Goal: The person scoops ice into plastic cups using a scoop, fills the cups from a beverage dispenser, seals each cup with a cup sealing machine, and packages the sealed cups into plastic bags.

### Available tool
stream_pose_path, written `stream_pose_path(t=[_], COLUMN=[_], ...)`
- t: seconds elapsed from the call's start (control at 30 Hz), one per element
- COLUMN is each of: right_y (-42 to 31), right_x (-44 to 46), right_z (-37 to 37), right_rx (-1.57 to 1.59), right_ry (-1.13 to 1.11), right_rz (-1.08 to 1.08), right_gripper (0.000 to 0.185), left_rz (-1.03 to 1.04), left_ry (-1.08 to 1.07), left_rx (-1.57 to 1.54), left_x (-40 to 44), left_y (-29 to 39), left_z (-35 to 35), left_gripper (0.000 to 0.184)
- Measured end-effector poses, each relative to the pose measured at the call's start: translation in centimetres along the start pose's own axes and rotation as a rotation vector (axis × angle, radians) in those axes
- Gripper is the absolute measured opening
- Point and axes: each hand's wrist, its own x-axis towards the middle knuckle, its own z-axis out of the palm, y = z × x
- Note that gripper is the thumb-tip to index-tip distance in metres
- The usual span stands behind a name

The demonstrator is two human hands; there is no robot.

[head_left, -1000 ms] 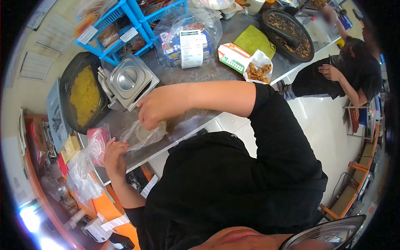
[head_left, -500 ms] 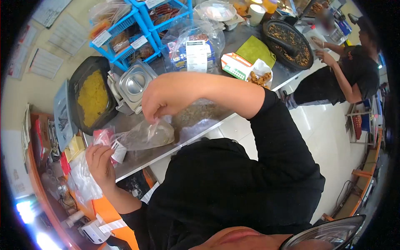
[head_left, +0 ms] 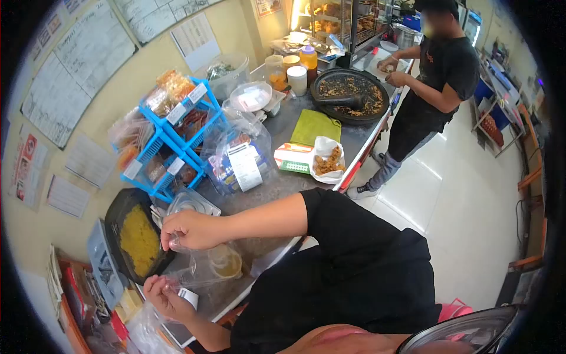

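A clear plastic bag is stretched between my hands over the near edge of the counter. Inside its far end sits a round see-through tub; its contents are hard to make out. My left hand pinches one side of the bag's mouth, beside a white printed slip. Closed on the bag's upper part, my right hand is near a metal container lid. A black pan of yellow food stands just beyond both hands.
Blue baskets of packets, a bagged blue package with a receipt, a box of fried food and a large black mortar line the counter. At the far right a co-worker stands holding something small.
The view has tilted up and shows more of the wall and the co-worker. My right hand has drawn toward the left, and the bag with the tub stays between both hands.
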Motion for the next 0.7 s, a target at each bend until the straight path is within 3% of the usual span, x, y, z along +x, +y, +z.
stream_pose_path(t=[0.07,0.2,0.3,0.4,0.47,0.53,0.6,0.7], right_y=[-0.1,1.2,0.9,4.7,6.0,10.6,10.5,12.4], right_x=[0.1,-0.3,-1.2,-4.1,-7.1,-10.1,-9.6,-8.9], right_z=[-0.1,0.1,-0.8,-1.2,-0.1,2.5,4.0,5.6], right_rx=[0.017,0.061,0.065,-0.025,-0.355,-0.409,-0.141,-0.277], right_ry=[-0.018,-0.218,-0.223,-0.065,-0.17,-0.203,-0.146,-0.179], right_rz=[0.018,-0.063,0.044,-0.113,0.14,0.104,0.259,0.284], right_gripper=[0.01,0.013,0.041,0.084,0.103,0.11,0.104,0.065], left_rz=[-0.241,-0.4,-0.402,-0.461,-0.443,-0.411,-0.411,-0.429], left_ry=[0.045,-0.03,0.034,0.155,0.137,0.077,0.054,0.066], left_rx=[-0.263,-0.43,-0.501,-0.417,-0.383,-0.435,-0.503,-0.573], left_x=[-1.1,-2.2,-2.2,-2.5,-2.7,-2.3,-2.0,-1.0], left_y=[-1.7,-2.2,-1.3,-1.4,-1.0,-0.3,-0.3,-0.8], left_z=[-0.2,-0.2,0.8,1.0,1.3,1.7,2.2,2.5], left_gripper=[0.005,0.007,0.008,0.009,0.007,0.005,0.009,0.01])
